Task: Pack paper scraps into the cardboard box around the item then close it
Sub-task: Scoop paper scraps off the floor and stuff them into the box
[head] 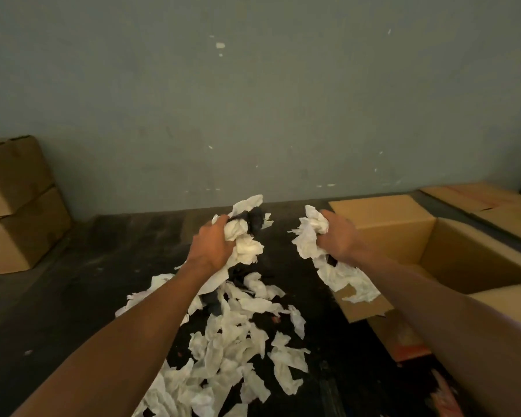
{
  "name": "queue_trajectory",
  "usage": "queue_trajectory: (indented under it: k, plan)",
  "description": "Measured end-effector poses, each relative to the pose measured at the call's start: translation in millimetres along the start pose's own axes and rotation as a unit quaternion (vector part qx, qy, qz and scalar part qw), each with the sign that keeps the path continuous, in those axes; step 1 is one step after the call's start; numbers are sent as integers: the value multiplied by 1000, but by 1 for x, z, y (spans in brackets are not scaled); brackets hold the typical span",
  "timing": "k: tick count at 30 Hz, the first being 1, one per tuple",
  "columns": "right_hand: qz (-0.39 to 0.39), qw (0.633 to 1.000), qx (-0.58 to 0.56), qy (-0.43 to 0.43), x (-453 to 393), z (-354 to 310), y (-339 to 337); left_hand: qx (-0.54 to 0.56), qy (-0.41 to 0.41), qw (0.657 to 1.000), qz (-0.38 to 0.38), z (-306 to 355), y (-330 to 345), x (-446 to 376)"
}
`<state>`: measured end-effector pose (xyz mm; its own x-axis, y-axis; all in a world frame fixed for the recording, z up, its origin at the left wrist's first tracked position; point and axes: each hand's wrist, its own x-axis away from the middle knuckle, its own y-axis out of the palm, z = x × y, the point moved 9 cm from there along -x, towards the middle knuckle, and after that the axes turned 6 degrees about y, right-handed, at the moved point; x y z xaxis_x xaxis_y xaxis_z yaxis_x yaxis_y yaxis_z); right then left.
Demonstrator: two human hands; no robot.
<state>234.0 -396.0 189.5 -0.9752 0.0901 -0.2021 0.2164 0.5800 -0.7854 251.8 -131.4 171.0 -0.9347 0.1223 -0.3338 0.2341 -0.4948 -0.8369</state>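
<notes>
- Left hand (212,242), right hand (337,234): each fisted around crumpled white paper scraps (310,236).
- Below hands: torn scraps heap (238,335), dark counter (88,281).
- Right of hands: open cardboard box (451,254), contents unseen.

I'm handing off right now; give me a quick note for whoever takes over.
Left hand: shut on a bunch of paper scraps, raised over the floor.
Right hand: shut on a second bunch, beside the open cardboard box.
Loose pile of scraps lies on the dark floor, left of the box.
Done: both handfuls gathered.
Left: drop them into the box, pack more, close flaps. The item inside is not visible.
</notes>
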Motion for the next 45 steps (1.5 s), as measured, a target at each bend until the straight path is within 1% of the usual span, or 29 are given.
queue_trajectory:
  k: [7, 13, 16, 20, 22, 25, 28, 31, 34, 37, 40, 45]
  plan:
    - [44, 999, 15, 20, -5, 65, -73, 24, 53, 998, -14, 84, 45, -29]
    - [46, 997, 63, 23, -36, 147, -126, 50, 70, 996, -12, 169, 98, -60]
    - [31, 998, 54, 30, -54, 194, -148, 58, 63, 996, -12, 212, 130, -78]
    - [10, 998, 50, 35, -78, 257, -160, 90, 45, 995, -13, 268, 176, -99]
    - [-13, 998, 45, 40, -87, 288, -158, 112, 27, 993, -25, 293, 204, -108]
    - [-59, 997, 30, 50, -99, 324, -145, 110, 9, 993, -49, 321, 248, -114]
    - [-102, 994, 7, 49, -112, 348, -126, 89, -15, 993, -76, 331, 292, -117]
    - [-154, 987, 10, 53, -122, 373, -101, 84, -56, 986, -130, 323, 336, -113]
    - [-193, 978, -8, 77, -130, 402, -80, 85, -113, 970, -199, 308, 375, -101]
    - [-224, 969, -41, 98, -136, 421, -64, 67, -159, 944, -282, 294, 401, -88]
    - [-265, 956, -83, 94, -142, 428, -52, 35, -157, 924, -346, 289, 414, -82]
    - [-303, 931, -186, 86, -152, 426, -51, 43, -111, 913, -390, 291, 433, -83]
